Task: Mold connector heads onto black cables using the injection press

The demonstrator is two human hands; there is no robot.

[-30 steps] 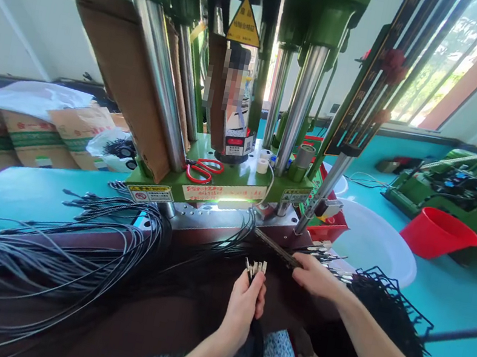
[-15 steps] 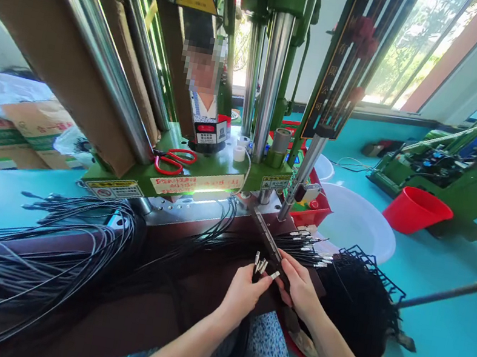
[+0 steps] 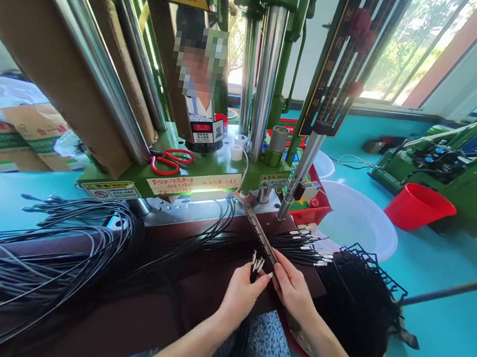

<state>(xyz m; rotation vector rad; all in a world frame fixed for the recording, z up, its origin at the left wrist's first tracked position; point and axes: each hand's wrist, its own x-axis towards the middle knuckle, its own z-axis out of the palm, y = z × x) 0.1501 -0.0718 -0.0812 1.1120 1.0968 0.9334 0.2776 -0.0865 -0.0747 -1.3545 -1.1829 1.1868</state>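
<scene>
My left hand (image 3: pixel 239 297) is closed around a small bunch of black cables, whose silvery plug ends (image 3: pixel 257 263) stick up past the fingers. A long, narrow metal bar (image 3: pixel 261 232) with slots along it slants over the dark tabletop. My right hand (image 3: pixel 296 288) grips the near end of this bar, and its far end reaches the press bed. Between my two hands one plug end lies close to the bar; whether it touches is hard to see. More cables with white-silver ends (image 3: pixel 321 258) lie just beyond my right hand.
A green press (image 3: pixel 217 165) with steel columns stands ahead. Red-handled scissors (image 3: pixel 172 162) rest on it. Grey-black cables (image 3: pixel 80 261) cover the table's left side. Black moulded parts (image 3: pixel 356 310) are piled at right, near a white tub (image 3: pixel 355 223) and a red bucket (image 3: pixel 420 207).
The metal bar and my right hand have shifted slightly left and toward the press. My left hand keeps its hold on the cables, and the view has moved a little.
</scene>
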